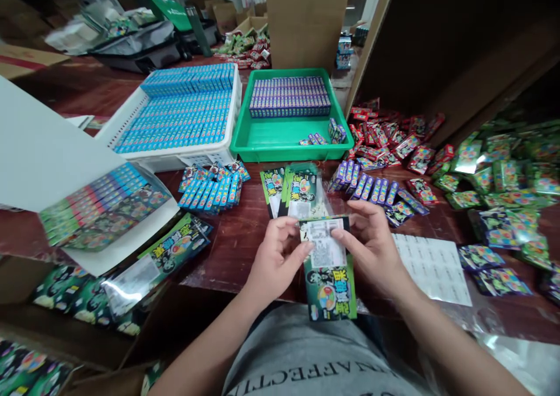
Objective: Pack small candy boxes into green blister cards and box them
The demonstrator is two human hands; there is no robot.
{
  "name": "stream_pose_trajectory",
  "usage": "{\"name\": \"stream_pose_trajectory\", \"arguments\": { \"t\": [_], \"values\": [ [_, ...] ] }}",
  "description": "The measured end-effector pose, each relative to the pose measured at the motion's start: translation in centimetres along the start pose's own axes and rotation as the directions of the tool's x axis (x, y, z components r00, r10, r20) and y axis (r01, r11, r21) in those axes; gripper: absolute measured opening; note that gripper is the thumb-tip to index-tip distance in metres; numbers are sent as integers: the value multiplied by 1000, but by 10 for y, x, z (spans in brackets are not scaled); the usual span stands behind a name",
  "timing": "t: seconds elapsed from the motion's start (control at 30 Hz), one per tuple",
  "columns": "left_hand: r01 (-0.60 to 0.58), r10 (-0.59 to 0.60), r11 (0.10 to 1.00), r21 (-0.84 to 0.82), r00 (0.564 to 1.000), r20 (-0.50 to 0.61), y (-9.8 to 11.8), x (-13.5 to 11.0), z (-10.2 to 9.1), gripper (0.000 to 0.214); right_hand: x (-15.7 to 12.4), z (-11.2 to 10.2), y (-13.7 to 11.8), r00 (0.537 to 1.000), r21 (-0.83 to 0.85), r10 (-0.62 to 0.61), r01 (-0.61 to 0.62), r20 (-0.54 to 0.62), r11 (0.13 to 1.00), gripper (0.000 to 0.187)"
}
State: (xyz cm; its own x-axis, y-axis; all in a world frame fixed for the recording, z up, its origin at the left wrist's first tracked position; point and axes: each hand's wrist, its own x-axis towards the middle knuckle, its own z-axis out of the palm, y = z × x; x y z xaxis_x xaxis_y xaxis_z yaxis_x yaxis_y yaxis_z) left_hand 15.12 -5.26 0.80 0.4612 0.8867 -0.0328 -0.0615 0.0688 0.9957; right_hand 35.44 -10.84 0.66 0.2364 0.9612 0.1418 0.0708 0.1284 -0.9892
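A green and black printed candy packet [328, 291] is held between my two hands, in front of my body. My left hand [280, 256] grips its left edge, with the thumb on the front. On the right side my right hand [371, 247] pinches the packet, its thumb lying on a white label [324, 241] with small print. Just beyond my hands, several similar packets [301, 187] lie overlapped on the table. Purple small boxes [371, 189] stand in a row near my right fingers. A sheet of white stickers [433, 267] lies to the right of my right hand.
Beyond are a white basket [234, 122] of blue boxes and a green tray [245, 142] with purple ones. Loose blue boxes [214, 189] sit left. Red packs [385, 136] and green packs [503, 168] are heaped right. An open white carton [131, 235] holds coloured boxes.
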Motion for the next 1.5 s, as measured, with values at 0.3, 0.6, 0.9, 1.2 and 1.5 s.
{"name": "stream_pose_trajectory", "arguments": {
  "t": [0.3,0.6,0.9,1.2,1.5],
  "values": [
    [79,-111,988,134,961,253,-9,3,-3,25,-33,-16,18,996,-39,87,-87,-15,995,19],
    [30,-60,976,214,989,132,-6,40,28,19,-23,-45,5,995,-159,-97,91,-33,983,31],
    [125,-211,944,305,940,268,14,73,72,19,-18,-76,-7,937,102,329,-319,-115,942,25],
    [119,-294,931,345,804,516,17,88,100,19,-44,-125,-6,953,88,283,-292,106,952,23],
    [-78,-240,906,415,713,658,20,93,106,16,-43,-160,-15,980,-253,86,-39,179,967,17]
  ]
}}
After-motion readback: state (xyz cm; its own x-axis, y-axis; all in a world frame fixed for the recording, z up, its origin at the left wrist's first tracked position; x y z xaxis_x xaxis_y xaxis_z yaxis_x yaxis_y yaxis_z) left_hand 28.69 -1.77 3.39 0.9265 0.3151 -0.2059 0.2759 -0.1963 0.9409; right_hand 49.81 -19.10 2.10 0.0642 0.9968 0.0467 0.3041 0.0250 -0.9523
